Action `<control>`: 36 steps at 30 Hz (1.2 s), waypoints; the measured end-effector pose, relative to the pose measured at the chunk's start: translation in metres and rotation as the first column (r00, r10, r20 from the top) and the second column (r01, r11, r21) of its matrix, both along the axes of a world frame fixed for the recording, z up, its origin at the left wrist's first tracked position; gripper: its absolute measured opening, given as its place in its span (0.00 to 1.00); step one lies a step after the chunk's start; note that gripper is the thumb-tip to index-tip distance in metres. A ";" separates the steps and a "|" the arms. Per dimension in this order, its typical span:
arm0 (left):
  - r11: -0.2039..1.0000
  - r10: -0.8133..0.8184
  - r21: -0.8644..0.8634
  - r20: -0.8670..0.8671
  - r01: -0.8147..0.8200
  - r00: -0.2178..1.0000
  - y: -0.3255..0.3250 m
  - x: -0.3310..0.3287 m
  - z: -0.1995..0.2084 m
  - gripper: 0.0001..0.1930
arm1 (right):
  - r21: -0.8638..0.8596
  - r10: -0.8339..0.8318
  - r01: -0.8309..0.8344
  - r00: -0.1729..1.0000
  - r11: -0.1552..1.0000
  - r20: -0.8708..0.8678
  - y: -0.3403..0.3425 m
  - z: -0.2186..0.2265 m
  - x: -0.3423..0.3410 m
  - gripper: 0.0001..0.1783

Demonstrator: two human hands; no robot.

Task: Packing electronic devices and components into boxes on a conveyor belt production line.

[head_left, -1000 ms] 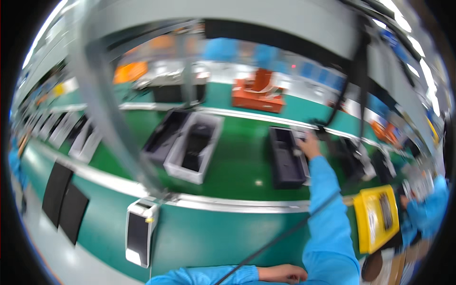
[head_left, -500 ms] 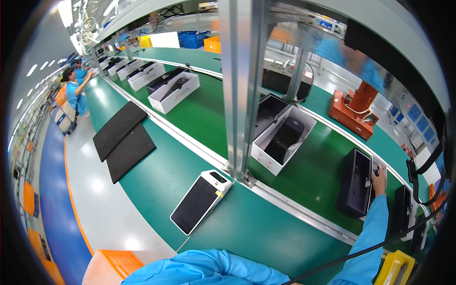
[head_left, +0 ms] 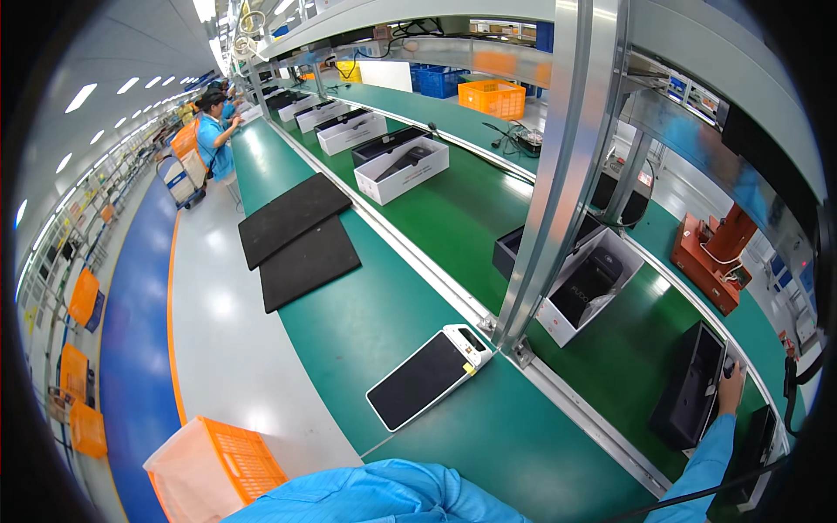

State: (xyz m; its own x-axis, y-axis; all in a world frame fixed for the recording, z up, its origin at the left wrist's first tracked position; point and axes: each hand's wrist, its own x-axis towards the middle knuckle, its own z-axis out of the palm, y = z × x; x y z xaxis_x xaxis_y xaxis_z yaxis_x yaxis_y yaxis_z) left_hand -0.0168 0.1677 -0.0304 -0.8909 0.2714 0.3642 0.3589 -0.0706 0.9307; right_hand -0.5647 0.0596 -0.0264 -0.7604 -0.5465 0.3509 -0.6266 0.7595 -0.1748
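Observation:
My right hand (head_left: pixel 731 392) reaches to the far right, its fingers closed at a white box beside an open black box (head_left: pixel 687 385) on the green conveyor. A small dark thing shows at the fingertips, too little of it to name. My left hand is out of the picture; a blue sleeve (head_left: pixel 384 495) crosses the lower edge. On the near bench lies a white handheld terminal (head_left: pixel 423 381) with a dark screen and a yellow tab. An open white box (head_left: pixel 565 328) on the conveyor holds a black device (head_left: pixel 586 286) and a clear plastic bag.
Two black foam pads (head_left: pixel 305 275) overlap on the bench. More open boxes (head_left: pixel 403 179) line the conveyor toward the far left. A metal post (head_left: pixel 562 166) rises at the bench edge. An orange crate (head_left: pixel 240 458) stands lower left, and a co-worker (head_left: pixel 215 139) is farther along.
The view has swung left, so the bench things sit farther right in it. My right hand stays at the white box beside the black one.

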 end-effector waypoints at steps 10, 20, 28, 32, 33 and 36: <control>1.000 0.002 -0.023 0.011 -0.001 1.000 -0.003 -0.002 0.004 0.06 | 0.147 -0.011 0.019 0.998 0.989 -0.056 -0.006 -0.006 0.012 0.44; 0.990 -0.143 -0.025 -0.011 0.142 0.990 0.010 0.005 0.005 0.06 | 0.087 0.094 -0.098 0.994 0.991 0.048 0.014 0.017 0.012 0.45; 0.976 -0.192 0.088 -0.066 0.198 0.979 0.035 0.011 -0.011 0.05 | 0.156 0.274 -0.317 0.929 0.935 0.247 -0.046 0.111 0.156 0.44; 0.976 -0.218 -0.012 -0.024 0.218 0.976 0.027 0.018 0.002 0.06 | 0.097 0.159 -0.221 0.888 0.971 0.432 -0.043 0.122 0.160 0.46; 0.977 -0.212 -0.021 -0.020 0.212 0.977 0.027 0.020 0.001 0.06 | 0.069 0.108 -0.165 0.856 0.984 0.505 -0.047 0.114 0.149 0.47; 0.946 -0.325 -0.047 -0.070 0.322 0.943 0.044 0.022 -0.002 0.08 | -0.009 0.049 -0.049 0.934 0.999 0.355 0.006 0.066 0.077 0.48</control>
State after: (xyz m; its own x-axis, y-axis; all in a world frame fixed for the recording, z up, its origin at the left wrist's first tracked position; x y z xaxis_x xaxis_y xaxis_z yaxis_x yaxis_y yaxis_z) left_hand 0.0049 0.2118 -0.0327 -0.7232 0.5539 0.4126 0.3920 -0.1627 0.9055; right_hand -0.4881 0.0656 0.0397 -0.8078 -0.5860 0.0634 -0.5601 0.7296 -0.3924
